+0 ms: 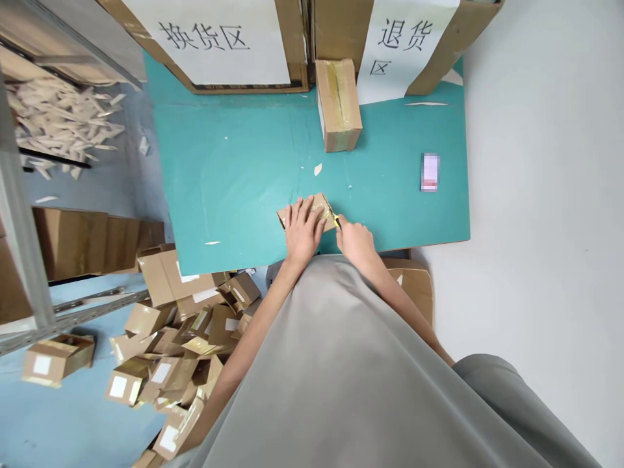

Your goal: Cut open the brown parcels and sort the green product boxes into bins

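A person in a grey top is at a green worktop [234, 169], seen from above, with both bare hands near its front edge. The left hand [302, 231] lies palm down with its fingers spread over a small brown cardboard box [319, 205], which sits on the worktop close to the person's body. The right hand [355, 240] is closed around a yellow and black cutter [337, 221], its tip touching the right side of the small box. Clear tape shines on the top of that box.

Beyond the hands, a taped carton [338, 107] stands toward the back of the worktop. Behind it are two large open boxes side by side, the left one [299, 45] and the right one [341, 29], each with a white paper sign in handwritten Chinese characters. A scrap of paper [318, 169] lies between the small box and the taped carton. Near the right edge of the worktop is a small pink and white item [429, 173], blurred out.

To the left, below the worktop, a heap of empty cardboard boxes [170, 351] covers part of the blue floor [63, 422], beside a grey metal rack [24, 227]. A pile of pale strips [58, 117] lies farther back.
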{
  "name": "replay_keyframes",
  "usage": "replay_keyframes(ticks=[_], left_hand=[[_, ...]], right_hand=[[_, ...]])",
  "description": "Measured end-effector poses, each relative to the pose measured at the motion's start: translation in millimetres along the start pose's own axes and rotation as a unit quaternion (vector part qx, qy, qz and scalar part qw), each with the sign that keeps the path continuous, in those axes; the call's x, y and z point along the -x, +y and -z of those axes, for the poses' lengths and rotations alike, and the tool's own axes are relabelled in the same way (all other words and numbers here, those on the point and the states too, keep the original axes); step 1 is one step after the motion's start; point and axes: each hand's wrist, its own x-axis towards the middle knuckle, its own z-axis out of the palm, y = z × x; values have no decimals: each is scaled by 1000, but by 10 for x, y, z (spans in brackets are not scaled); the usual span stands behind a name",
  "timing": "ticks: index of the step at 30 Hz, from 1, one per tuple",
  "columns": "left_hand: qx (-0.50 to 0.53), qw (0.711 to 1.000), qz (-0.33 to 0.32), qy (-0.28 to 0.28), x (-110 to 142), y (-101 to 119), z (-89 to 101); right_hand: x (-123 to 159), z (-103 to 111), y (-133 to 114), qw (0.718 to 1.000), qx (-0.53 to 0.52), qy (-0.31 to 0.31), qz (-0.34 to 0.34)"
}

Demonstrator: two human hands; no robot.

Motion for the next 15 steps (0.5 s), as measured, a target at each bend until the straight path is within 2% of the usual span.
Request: replay_keyframes(ticks=[2,4,6,8,10,12,15], left_hand=[[-11,1000,-5,11,36,-44,47],[-21,1000,-4,21,108,-121,110],[-24,999,5,30,221,-231,185],[-18,999,22,43,367,-355,272],[-11,997,39,66,533,-462,372],[-20,993,56,99,698,-519,481],[-56,983,88,151,894,-492,633]], right_hand=[[-48,13,205,992,-122,-3,35],[-193,-54,476,970,-236,39,42],[-447,-212,723,957,-275,93,25],[-769,-447,866,948,-310,79,3],[-1078,-712,876,931,-362,36,-27],[-1300,-952,776,908,-416,-4,-49],[-1413,-1182,562,873,-484,-50,-26]])
